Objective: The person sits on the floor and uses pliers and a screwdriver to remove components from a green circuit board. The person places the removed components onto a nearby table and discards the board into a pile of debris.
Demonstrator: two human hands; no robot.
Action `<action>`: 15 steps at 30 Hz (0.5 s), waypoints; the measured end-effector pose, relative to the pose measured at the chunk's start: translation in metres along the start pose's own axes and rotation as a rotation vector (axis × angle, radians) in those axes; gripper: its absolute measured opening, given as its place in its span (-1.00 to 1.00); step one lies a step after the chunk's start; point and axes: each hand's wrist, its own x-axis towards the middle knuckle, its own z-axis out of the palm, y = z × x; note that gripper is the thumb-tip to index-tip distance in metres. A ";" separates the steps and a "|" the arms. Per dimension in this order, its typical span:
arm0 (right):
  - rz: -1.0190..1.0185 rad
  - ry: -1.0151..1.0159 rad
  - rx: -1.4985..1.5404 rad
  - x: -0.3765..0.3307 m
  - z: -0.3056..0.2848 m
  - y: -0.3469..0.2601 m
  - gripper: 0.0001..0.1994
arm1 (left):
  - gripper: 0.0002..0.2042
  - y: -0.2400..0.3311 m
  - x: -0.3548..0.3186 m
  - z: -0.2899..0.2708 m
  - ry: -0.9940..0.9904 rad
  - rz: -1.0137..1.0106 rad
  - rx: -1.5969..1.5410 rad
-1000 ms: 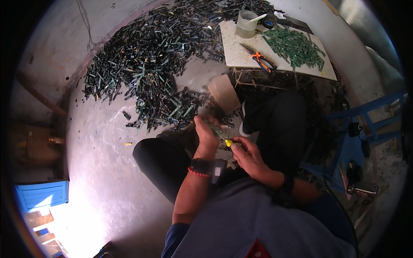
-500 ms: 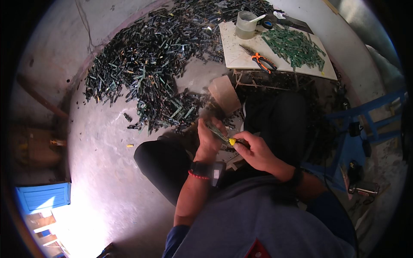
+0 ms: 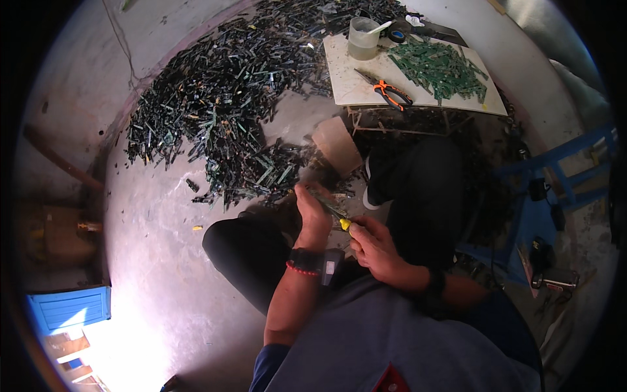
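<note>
My left hand (image 3: 313,215) is closed around a narrow dark green strip (image 3: 332,205) that looks like a piece of circuit board. In my right hand (image 3: 379,251) is a tool with a yellow and black handle (image 3: 345,224), the fingers wrapped round its grip. The tool points up and left at the strip, close to my left fingers. Its tip is too small and blurred to make out, so I cannot tell whether it touches the strip. Both hands are between my knees, above a wooden piece partly hidden by my hands.
A large heap of dark strips (image 3: 215,111) spreads over the floor ahead. At the upper right, a low white board table (image 3: 346,81) bears pliers (image 3: 385,89), a cup of liquid (image 3: 363,40) and a green strip pile (image 3: 439,70). Cardboard (image 3: 338,145) stands beyond my hands; a blue chair (image 3: 516,228) is at right.
My right hand has shifted slightly left and down, with the yellow-handled tool now at a steeper angle. My left hand still grips the strip. The whole view has moved a little.
</note>
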 end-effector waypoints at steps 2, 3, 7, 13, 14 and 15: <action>0.001 0.011 0.024 0.002 0.004 0.002 -0.78 | -0.69 0.000 0.001 0.002 0.030 0.011 -0.005; -0.014 0.002 0.021 0.002 0.004 0.002 -0.79 | -0.70 0.001 0.001 0.003 0.039 0.031 0.005; -0.420 0.005 -0.359 0.019 -0.006 0.019 -0.79 | -0.69 0.008 -0.003 0.006 0.050 0.028 -0.003; -0.905 0.017 -0.883 0.019 -0.011 0.004 -0.77 | -0.68 0.017 -0.003 0.009 -0.018 -0.067 -0.031; -1.038 0.033 -0.975 0.020 -0.011 0.001 -0.78 | -0.68 0.019 -0.004 0.008 -0.063 -0.091 -0.026; -0.907 -0.009 -0.949 0.019 -0.012 -0.004 -0.77 | -0.68 0.023 -0.008 0.008 -0.107 -0.114 -0.019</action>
